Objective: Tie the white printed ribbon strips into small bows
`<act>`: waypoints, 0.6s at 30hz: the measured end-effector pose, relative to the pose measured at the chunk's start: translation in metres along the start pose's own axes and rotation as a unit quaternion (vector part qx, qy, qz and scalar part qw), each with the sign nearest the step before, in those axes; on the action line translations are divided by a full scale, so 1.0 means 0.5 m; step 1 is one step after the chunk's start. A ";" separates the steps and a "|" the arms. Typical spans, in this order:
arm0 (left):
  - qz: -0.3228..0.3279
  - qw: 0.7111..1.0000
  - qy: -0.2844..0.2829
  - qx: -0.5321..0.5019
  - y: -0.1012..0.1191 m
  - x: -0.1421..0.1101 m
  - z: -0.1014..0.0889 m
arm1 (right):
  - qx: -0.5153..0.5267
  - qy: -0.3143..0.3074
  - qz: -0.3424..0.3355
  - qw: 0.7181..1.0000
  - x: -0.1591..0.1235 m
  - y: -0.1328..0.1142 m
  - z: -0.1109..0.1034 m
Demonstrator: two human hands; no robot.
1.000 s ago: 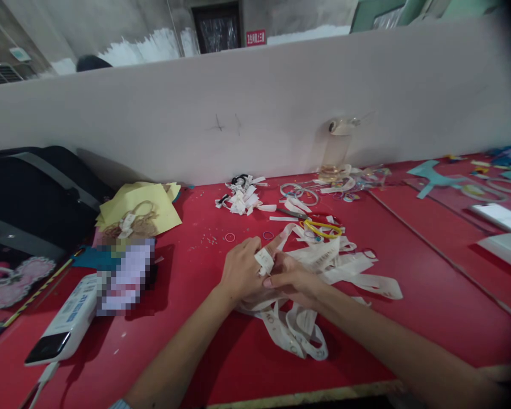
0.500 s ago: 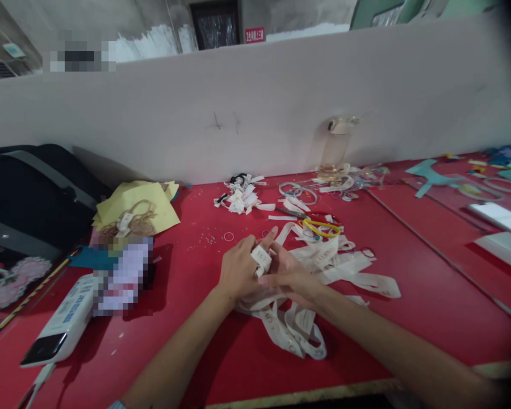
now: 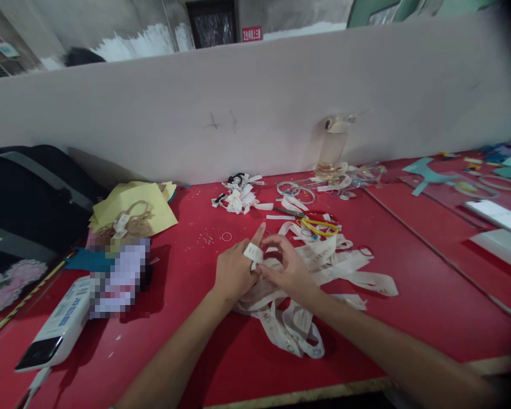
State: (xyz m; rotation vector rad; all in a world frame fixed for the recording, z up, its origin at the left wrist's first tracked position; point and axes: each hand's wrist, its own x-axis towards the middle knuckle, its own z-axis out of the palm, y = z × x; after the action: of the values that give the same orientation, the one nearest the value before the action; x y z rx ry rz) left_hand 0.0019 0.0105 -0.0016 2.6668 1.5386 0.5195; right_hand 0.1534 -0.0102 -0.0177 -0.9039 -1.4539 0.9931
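Note:
A white printed ribbon [image 3: 254,253] is looped round the raised index finger of my left hand [image 3: 233,269], whose other fingers are curled in. From the right, my right hand [image 3: 293,272] curves its thumb and fingers to the loop, gripping the ribbon at its edge; the exact contact is partly hidden. Under and beyond both hands lies a loose heap of the same ribbon [image 3: 349,267], with long loops falling toward the front. Behind the heap rest yellow-handled scissors [image 3: 319,228]. A small pile of tied white ribbon pieces [image 3: 241,199] sits farther back.
On the red table [image 3: 162,352], a white device with a dark screen [image 3: 59,324] and yellow sheets [image 3: 132,210] lie left, near a dark bag [image 3: 21,199]. A clear bottle [image 3: 333,149] stands against the grey partition [image 3: 153,113]. A phone [image 3: 498,215] is at right.
My right hand's fingers have lifted and curled round to the loop's right side. The ribbon on my left index finger now sits flatter, and that finger points up more. The view shifted slightly.

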 end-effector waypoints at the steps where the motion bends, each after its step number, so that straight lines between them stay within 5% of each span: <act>1: 0.001 1.000 -0.002 -0.010 -0.002 -0.001 0.001 | -0.055 0.014 -0.043 0.997 -0.002 -0.004 -0.001; 6: 0.011 0.999 -0.025 -0.036 -0.008 -0.004 0.006 | -0.200 -0.028 -0.153 0.967 -0.007 -0.015 -0.002; 18: 0.011 1.000 0.014 0.010 -0.001 0.002 -0.001 | -0.162 -0.021 -0.117 0.980 -0.008 -0.012 -0.007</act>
State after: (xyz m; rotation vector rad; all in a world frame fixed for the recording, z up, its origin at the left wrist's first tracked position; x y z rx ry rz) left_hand 0.0020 0.0115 -0.0007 2.7060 1.5302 0.5474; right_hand 0.1575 -0.0157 -0.0132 -0.9190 -1.7463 0.6137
